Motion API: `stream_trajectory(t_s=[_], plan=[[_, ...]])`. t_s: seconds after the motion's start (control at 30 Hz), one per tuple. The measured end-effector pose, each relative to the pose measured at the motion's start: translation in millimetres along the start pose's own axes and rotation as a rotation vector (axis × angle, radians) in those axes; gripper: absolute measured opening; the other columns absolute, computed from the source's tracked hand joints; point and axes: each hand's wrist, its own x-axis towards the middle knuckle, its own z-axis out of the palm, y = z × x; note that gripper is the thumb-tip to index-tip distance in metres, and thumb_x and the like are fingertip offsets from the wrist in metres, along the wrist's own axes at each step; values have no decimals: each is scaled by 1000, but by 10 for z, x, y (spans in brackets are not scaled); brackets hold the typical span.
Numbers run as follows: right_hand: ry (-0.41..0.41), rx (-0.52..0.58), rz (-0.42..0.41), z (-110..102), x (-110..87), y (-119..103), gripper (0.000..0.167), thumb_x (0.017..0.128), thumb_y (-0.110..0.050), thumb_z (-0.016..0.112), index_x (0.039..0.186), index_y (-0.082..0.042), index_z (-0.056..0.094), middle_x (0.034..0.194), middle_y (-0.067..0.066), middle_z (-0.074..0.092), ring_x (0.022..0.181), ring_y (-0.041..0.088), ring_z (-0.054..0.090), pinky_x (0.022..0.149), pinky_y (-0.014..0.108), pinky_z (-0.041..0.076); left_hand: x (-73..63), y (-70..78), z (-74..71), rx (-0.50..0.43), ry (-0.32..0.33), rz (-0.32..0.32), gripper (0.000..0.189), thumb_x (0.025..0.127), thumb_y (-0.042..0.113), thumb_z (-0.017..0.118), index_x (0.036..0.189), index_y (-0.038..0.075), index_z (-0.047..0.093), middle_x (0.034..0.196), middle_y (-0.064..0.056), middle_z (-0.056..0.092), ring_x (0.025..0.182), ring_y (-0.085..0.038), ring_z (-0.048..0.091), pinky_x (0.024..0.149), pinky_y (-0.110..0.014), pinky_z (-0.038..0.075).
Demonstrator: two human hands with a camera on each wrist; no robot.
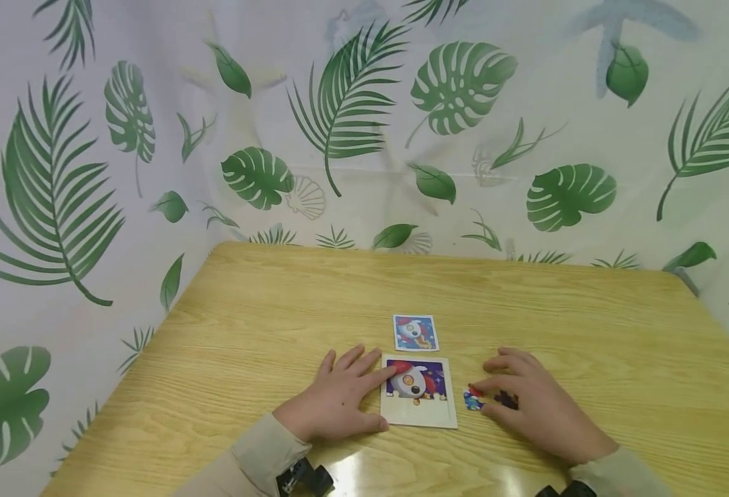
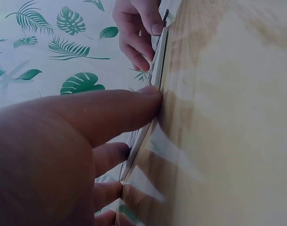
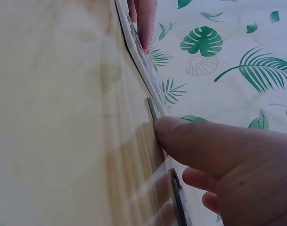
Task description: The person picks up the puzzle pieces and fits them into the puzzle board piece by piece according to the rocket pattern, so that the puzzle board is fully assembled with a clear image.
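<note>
A small jigsaw puzzle in a cream tray lies on the table, its upper part filled with a picture of a round white character on purple. My left hand rests at the tray's left side, fingers spread, index fingertip on the picture and thumb by the lower left corner. Just right of the tray, my right hand pinches a colourful puzzle piece between thumb and fingers. Its thumb sits at the edge of a thin piece in the right wrist view. Another dark puzzle piece lies partly hidden under that hand.
Behind the tray lies a small picture card with a similar character. The wood-grain table ends at a leaf-patterned curtain at the back and left.
</note>
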Motion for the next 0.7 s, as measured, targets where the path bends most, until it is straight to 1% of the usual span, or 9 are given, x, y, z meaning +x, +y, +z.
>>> stream_trajectory(t_s=[0.13, 0.37, 0.6, 0.7], plan=[[7, 6, -17, -1, 14, -9, 22, 88, -34, 80, 109, -29, 79, 131, 0, 60, 140, 33, 36, 109, 62, 33, -2, 0, -6, 0, 1, -1, 82, 91, 60, 63, 161, 32, 29, 168, -4, 17, 154, -31, 6, 116, -65, 1], [16, 34, -21, 20, 33, -24, 16, 87, -28, 81, 102, -29, 77, 127, -4, 60, 139, 31, 38, 109, 60, 34, -1, -12, -1, 6, 6, 6, 83, 91, 62, 61, 162, 32, 28, 168, -4, 16, 154, -31, 6, 116, -66, 1], [36, 53, -49, 71, 41, -56, 16, 85, -26, 83, 98, -26, 74, 123, -4, 62, 136, 33, 42, 109, 59, 35, -7, -21, 3, 5, 1, -2, 83, 91, 63, 62, 161, 33, 28, 168, -4, 16, 154, -32, 7, 116, -66, 1], [63, 49, -54, 69, 51, -76, 18, 84, -25, 84, 98, -25, 73, 122, -4, 62, 135, 34, 43, 108, 59, 36, -8, -14, -14, -1, -3, -1, 83, 91, 63, 61, 161, 34, 27, 168, -4, 15, 154, -32, 6, 116, -66, 1]])
